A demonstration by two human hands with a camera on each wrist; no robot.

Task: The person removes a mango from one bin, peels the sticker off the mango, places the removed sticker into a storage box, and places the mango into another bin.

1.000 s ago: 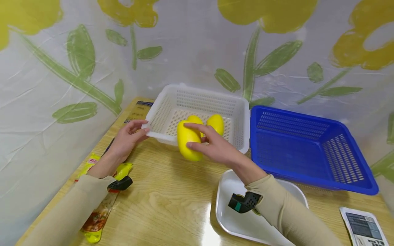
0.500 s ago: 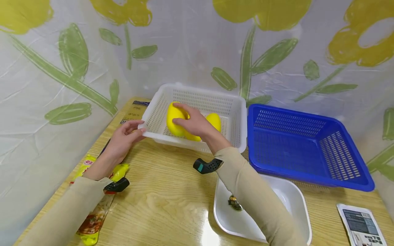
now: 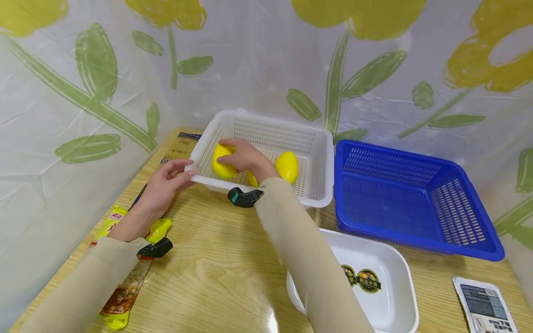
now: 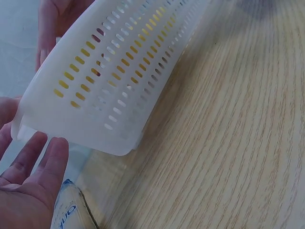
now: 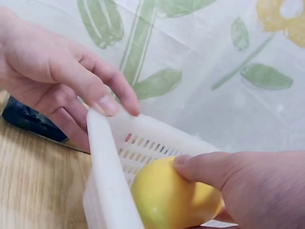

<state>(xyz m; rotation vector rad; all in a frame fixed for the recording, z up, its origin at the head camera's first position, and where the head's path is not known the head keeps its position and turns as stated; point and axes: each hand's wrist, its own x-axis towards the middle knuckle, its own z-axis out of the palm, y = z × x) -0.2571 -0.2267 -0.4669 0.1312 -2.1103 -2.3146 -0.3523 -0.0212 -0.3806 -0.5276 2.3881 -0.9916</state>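
In the head view, my right hand (image 3: 245, 157) reaches into the white basket (image 3: 318, 202) and grips a smooth yellow mango (image 3: 222, 162) near its left wall. The right wrist view shows the thumb lying across the top of that mango. Two more mangoes are in the basket: one (image 3: 287, 166) to the right, another (image 3: 252, 179) mostly hidden beneath the right wrist. My left hand (image 3: 161, 187) holds the basket's front-left corner, thumb on the rim and fingers spread at the outside. Through the slots in the left wrist view, yellow shows.
A blue basket (image 3: 387, 194) stands right of the white one. In front of it, a white tray (image 3: 391, 296) with round labels lies partly under my right forearm. A yellow food packet (image 3: 120, 296), a tan bag (image 3: 176, 150) and a grey-and-white pouch (image 3: 485, 303) lie around them.
My right hand has carried the mango from over the front rim down into the white basket and leftward. The left hand keeps its hold on the corner.
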